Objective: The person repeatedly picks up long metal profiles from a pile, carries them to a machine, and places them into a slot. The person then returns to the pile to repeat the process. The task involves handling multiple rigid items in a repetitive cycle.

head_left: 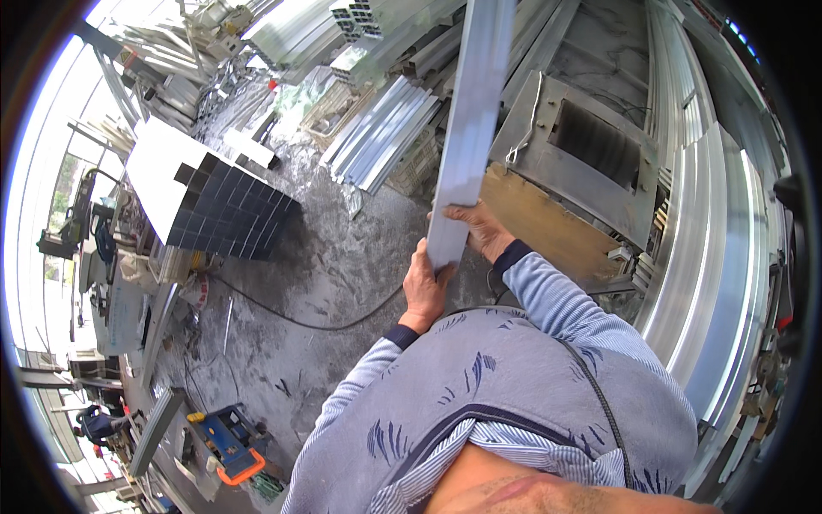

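A long silver metal profile [471, 111], flat-sided like an aluminium bar, runs from in front of my body up past the top edge of the view. My left hand [424, 289] is closed around its near end from the left side. A little farther along, my right hand [481, 230] grips it from the right, thumb across the upper face. The profile's far end is out of view. It passes just left of a metal-topped machine [518, 133] with a dark ribbed opening.
A wooden board [548, 223] lines the machine's near side. Long profiles [685, 283] lie along the right. A bundle of silver bars [385, 128] and white-wrapped dark tubes [231, 210] stand ahead and left. A cable [325, 327] crosses the floor; a blue-orange tool [233, 441] lies lower left.
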`<state>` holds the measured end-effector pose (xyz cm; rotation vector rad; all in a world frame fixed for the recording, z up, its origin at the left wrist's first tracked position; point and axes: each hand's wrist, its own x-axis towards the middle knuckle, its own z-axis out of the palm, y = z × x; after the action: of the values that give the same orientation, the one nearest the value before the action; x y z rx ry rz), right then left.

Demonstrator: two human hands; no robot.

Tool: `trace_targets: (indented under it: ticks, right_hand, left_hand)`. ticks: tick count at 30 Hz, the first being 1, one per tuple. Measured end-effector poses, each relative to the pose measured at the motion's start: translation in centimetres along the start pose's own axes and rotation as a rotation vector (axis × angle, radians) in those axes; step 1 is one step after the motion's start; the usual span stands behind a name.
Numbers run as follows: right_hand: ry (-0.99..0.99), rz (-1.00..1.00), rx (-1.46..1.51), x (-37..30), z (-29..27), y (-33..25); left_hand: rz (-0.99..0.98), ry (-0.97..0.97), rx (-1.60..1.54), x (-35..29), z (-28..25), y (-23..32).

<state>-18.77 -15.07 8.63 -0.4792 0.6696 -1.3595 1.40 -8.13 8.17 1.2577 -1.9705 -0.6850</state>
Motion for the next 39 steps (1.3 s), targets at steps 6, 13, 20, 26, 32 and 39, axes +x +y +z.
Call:
trace_targets:
  ticks: [6, 13, 20, 26, 32, 39]
  right_hand:
    - [0.131, -0.044, -0.036, -3.0, -2.9, -0.6]
    - [0.249, 0.003, 0.059, -4.9, -8.1, -1.5]
    - [0.493, -0.011, 0.219, -6.6, -18.5, -5.9]
    - [0.615, 0.018, 0.144, -8.5, -26.9, -10.0]
    - [0.887, -0.44, -1.165, -6.3, -30.1, -17.1]
    - [0.869, -0.411, -1.767, 2.9, -33.9, -26.0]
  left_hand:
    - [-0.277, -0.348, -0.394, 0.9, 1.4, -2.0]
    - [-0.657, -0.782, -0.685, 3.4, 4.9, -1.8]
    - [-0.699, -0.942, -0.566, 7.1, 14.4, 4.2]
    - [-0.826, -1.05, -0.534, 9.5, 22.8, 8.7]
    - [-0.872, -0.989, -0.631, 12.0, 28.2, 13.0]
    - [-0.849, -0.92, -0.493, 19.0, 33.4, 15.7]
